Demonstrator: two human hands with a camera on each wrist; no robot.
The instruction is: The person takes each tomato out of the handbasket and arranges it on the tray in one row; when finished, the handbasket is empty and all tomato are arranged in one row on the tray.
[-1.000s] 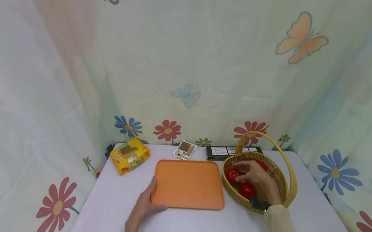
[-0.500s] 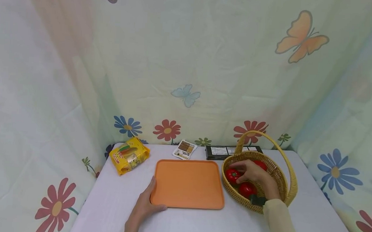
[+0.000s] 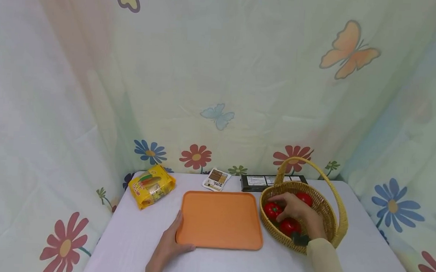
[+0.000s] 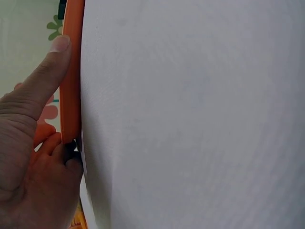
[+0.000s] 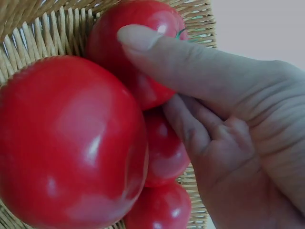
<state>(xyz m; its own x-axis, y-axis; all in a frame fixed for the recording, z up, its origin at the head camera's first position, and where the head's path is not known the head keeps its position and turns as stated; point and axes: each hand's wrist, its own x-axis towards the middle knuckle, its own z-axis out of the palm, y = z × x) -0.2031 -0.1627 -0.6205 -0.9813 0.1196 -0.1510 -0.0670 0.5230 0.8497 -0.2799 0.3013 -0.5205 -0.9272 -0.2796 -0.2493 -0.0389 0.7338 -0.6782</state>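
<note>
An orange rectangular tray point(image 3: 219, 220) lies at the middle of the table. My left hand point(image 3: 171, 239) holds its near left corner. In the left wrist view the thumb presses the tray's front edge point(image 4: 72, 86), and the other fingers bend around the side. On the right stands a wicker basket point(image 3: 329, 216) with a tall handle, holding several red tomatoes. My right hand point(image 3: 299, 208) reaches in and grips the leftmost tomato point(image 3: 272, 211). The right wrist view shows the thumb across this tomato point(image 5: 107, 43) and fingers behind it. Another tomato point(image 5: 71, 143) fills the near left there.
A yellow printed food packet point(image 3: 151, 186) lies at the back left. Behind the tray is a small white and brown sachet point(image 3: 216, 179). A flat black box with white labels point(image 3: 256, 182) sits at the back, partly behind the basket. A flowered curtain point(image 3: 221, 71) surrounds the table.
My right hand has shifted slightly around the leftmost tomato, within the basket. The left hand stays at the tray corner. The head view has tilted up a little.
</note>
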